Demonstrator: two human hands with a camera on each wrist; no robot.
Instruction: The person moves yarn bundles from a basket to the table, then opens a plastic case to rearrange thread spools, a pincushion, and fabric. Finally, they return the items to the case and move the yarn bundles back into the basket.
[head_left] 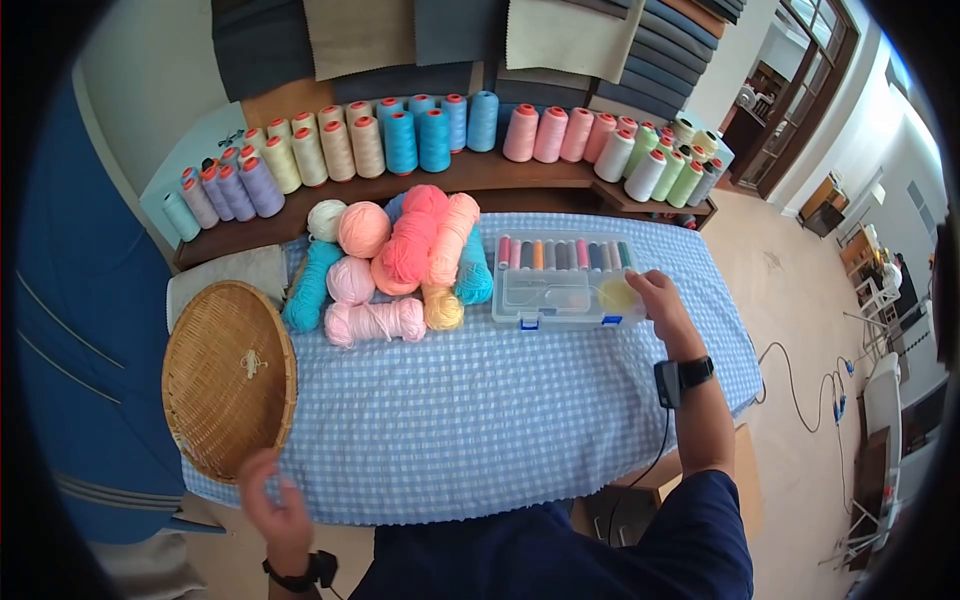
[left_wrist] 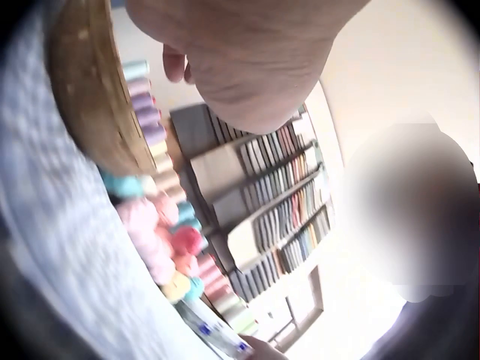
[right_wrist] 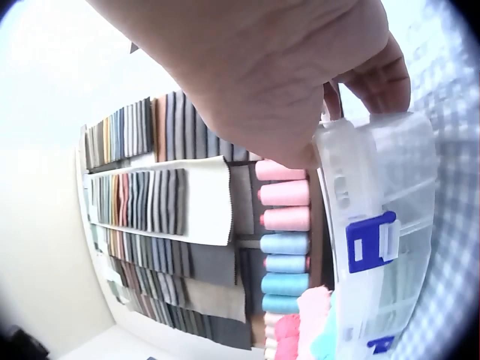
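Note:
My right hand [head_left: 660,305] grips the right end of a clear plastic thread box [head_left: 545,292]. Its lid is down, and two blue latches face the front edge. A row of small thread spools [head_left: 565,256] shows through the lid, with a pale yellow round thing [head_left: 617,295] near the right end. In the right wrist view, the fingers curl over the box end beside a blue latch [right_wrist: 371,241]. My left hand [head_left: 272,510], blurred, hovers at the near rim of a round woven bamboo basket [head_left: 215,375] with loosely bent fingers. A small cream tangle of yarn [head_left: 252,364] lies inside the basket.
Yarn balls and skeins [head_left: 410,250] are piled between the basket and the box. Behind them a curved wooden shelf [head_left: 450,177] bears several cones of thread [head_left: 433,140], under hanging fabric samples [head_left: 560,38]. A blue checked cloth [head_left: 470,430] covers the table.

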